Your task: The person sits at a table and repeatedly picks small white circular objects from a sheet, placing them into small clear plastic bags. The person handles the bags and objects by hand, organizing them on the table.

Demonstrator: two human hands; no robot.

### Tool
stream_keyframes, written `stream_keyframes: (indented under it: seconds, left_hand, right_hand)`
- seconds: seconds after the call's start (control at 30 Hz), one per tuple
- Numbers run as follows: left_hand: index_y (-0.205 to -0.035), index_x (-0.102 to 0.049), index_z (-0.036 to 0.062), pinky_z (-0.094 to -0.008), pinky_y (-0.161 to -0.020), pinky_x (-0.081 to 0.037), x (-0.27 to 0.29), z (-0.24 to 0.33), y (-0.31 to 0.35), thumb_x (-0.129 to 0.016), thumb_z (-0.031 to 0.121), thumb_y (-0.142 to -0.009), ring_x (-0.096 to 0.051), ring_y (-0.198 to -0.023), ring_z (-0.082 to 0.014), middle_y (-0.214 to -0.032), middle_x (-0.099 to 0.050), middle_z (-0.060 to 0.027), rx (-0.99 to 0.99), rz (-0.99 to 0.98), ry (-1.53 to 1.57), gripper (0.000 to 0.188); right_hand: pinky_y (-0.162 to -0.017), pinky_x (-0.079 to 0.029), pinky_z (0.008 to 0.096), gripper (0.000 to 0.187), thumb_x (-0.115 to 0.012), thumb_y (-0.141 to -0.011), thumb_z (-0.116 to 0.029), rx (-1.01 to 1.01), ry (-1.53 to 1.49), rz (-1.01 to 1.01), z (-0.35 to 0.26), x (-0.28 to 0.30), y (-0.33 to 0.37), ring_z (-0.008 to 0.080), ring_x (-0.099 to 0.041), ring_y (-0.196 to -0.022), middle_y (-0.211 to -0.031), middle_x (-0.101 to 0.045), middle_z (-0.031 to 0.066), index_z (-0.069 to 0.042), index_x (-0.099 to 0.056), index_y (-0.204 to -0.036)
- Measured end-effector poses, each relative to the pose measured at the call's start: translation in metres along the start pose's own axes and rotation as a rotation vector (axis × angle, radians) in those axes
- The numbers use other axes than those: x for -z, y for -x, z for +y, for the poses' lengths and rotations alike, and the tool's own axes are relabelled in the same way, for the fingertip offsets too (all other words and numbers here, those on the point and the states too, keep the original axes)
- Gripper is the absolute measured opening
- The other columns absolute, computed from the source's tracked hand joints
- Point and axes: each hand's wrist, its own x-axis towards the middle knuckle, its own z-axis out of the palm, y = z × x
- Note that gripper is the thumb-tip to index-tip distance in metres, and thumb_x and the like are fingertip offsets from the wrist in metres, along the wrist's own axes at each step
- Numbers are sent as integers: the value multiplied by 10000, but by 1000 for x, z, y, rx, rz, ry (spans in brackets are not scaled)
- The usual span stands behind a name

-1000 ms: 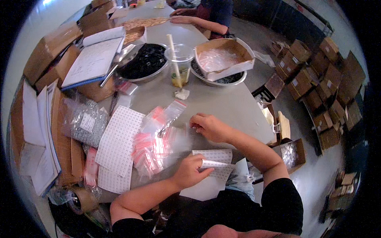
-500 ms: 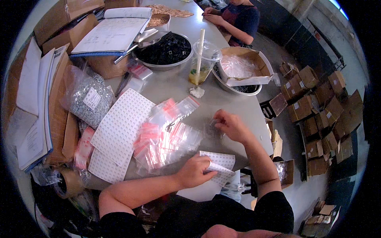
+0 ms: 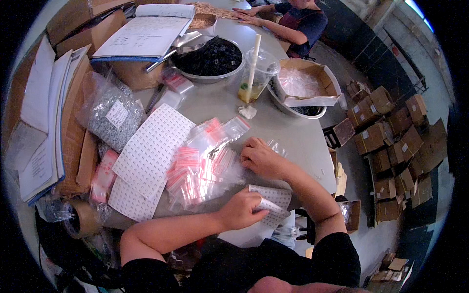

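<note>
My left hand [image 3: 238,210] is closed on a folded sheet of small printed labels [image 3: 274,198], held at the table's near edge. My right hand [image 3: 264,157], fingers bent together, is at the right side of a heap of clear zip bags [image 3: 200,171] with red-striped tops. Whether its fingertips pinch a bag is hidden. Just beyond that hand lies a small clear bag [image 3: 277,147]. Two larger white label sheets [image 3: 151,146] overlap to the left of the heap.
Farther back are a metal bowl of black parts [image 3: 207,61] with a scoop [image 3: 188,43], a plastic cup with a straw [image 3: 259,68], and a box of clear bags [image 3: 308,83] on another bowl. A bag of screws [image 3: 113,115] lies left. Across the table sits a co-worker [image 3: 305,24].
My right hand has moved left to the zip bag heap, leaving a small clear bag behind it. My left hand keeps the label sheet. The co-worker's hands have spread over the tan pile.
</note>
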Motion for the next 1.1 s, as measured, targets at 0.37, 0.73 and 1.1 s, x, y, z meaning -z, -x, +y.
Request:
stream_keyframes:
  seconds: [0.37, 0.73, 1.1]
  left_hand:
    - [-915, -686, 38, -415, -819, -506, -1, 1, 0, -732, 174, -772, -651, -896, -330, -984, -677, -151, -4, 68, -11, 203]
    - [-918, -686, 59, -395, -851, -476, 5, 17, -4, -729, 104, -748, -648, -925, -271, -1035, -676, -84, -81, 68, 69, 180]
    - [-785, -674, 54, -435, -846, -507, 14, 19, -11, -776, 84, -694, -675, -925, -281, -1093, -686, -60, -361, -44, -79, 141]
  right_hand:
    - [-792, -478, 394, 353, -826, -669, -188, -308, -251, 70, -2, 48, 25, 307, -582, -891, -927, -615, 125, -53, -643, -939]
    - [-776, -503, 268, 296, -796, -721, -27, -536, -569, 32, -51, 71, 123, 132, -634, -847, -941, -682, 59, -26, -674, -991]
    - [-719, -477, 256, 188, -771, -789, -58, -637, -1037, 90, -40, 37, 143, 99, -574, -794, -827, -636, 18, -29, -617, -892]
